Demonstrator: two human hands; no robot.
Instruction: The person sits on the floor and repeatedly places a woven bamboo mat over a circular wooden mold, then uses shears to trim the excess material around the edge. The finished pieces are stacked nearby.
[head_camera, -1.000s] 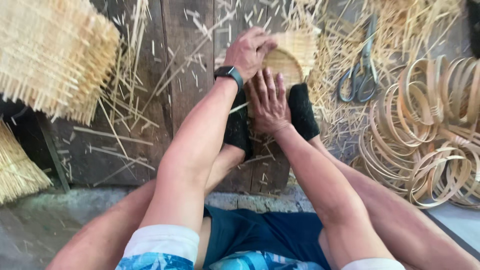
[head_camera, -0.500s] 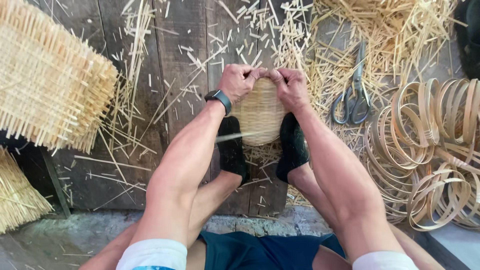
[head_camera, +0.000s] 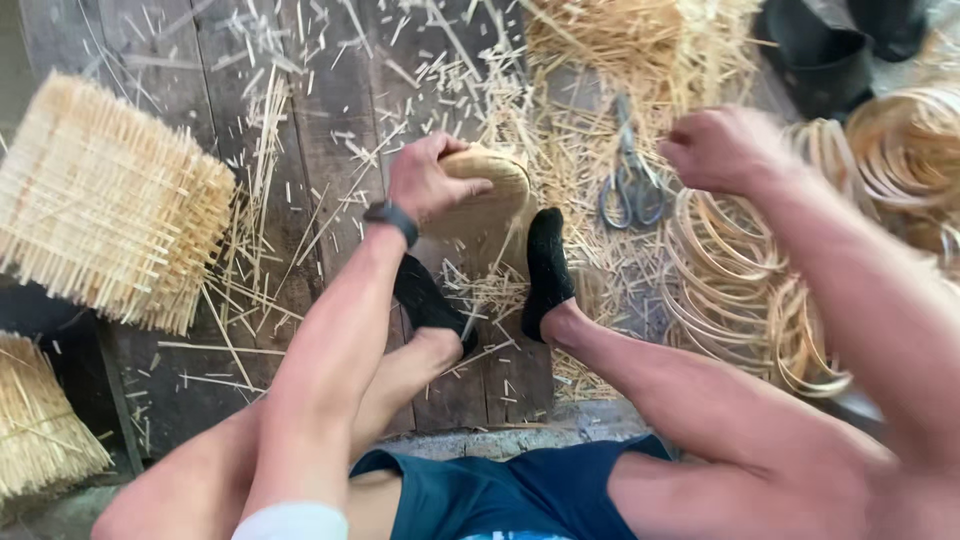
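Note:
My left hand (head_camera: 428, 180) grips a small round woven bamboo basket (head_camera: 497, 190), held above the plank floor between my two feet in black socks (head_camera: 547, 268). A dark watch sits on that wrist. My right hand (head_camera: 722, 148) is away from the basket, up at the right over a heap of bamboo hoops (head_camera: 735, 270). Its fingers are curled into a fist and nothing shows inside it. A pair of grey scissors (head_camera: 630, 180) lies on the floor between the basket and my right hand.
A large woven bamboo mat piece (head_camera: 100, 200) lies at the left, with another bundle of strips (head_camera: 40, 420) below it. Loose bamboo slivers litter the wooden planks (head_camera: 330, 120). More hoops (head_camera: 905, 140) and a black object (head_camera: 830, 50) sit at the top right.
My right hand has let go of the basket and swung right, over the hoops. My left hand alone keeps the basket, and the view has shifted left and down.

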